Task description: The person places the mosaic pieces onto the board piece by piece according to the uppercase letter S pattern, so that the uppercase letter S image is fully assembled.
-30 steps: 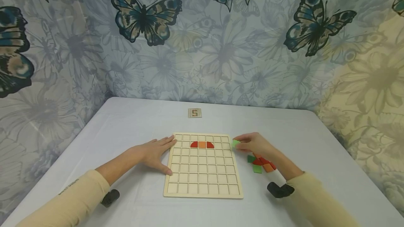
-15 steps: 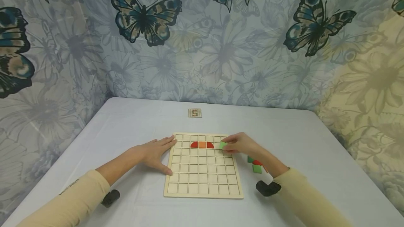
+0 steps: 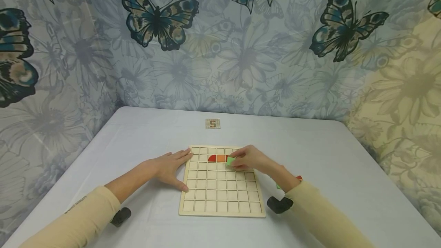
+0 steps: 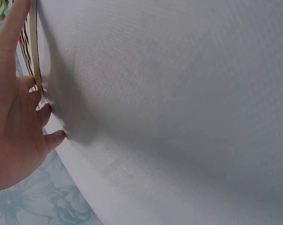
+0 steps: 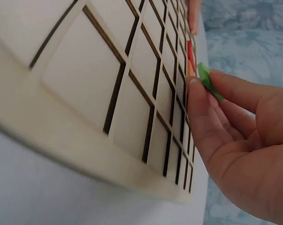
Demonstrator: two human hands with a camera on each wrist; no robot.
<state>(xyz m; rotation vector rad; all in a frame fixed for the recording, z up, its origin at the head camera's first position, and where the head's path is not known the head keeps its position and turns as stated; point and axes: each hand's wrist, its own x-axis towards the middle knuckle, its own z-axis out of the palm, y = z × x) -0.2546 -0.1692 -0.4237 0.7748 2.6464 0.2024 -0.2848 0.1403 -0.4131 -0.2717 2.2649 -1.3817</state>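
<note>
Matt wooden grid board point(image 3: 222, 195) on a cloth-covered tabletop point(image 3: 151, 125).
The board looks smooth, with dark-edged grooves; the green tile point(image 5: 205, 79) looks smooth too. The white cloth shows a fine weave. At lower right, the cream sleeve point(image 3: 330, 217) is matt fabric; the black wrist device point(image 3: 121, 216) at lower left resembles dull plastic.

On the table point(image 3: 151, 217), the card point(image 3: 213, 124) lies behind the board point(image 3: 221, 195).

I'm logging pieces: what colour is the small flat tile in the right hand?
The small flat tile is light green, clearest in the right wrist view.
</note>
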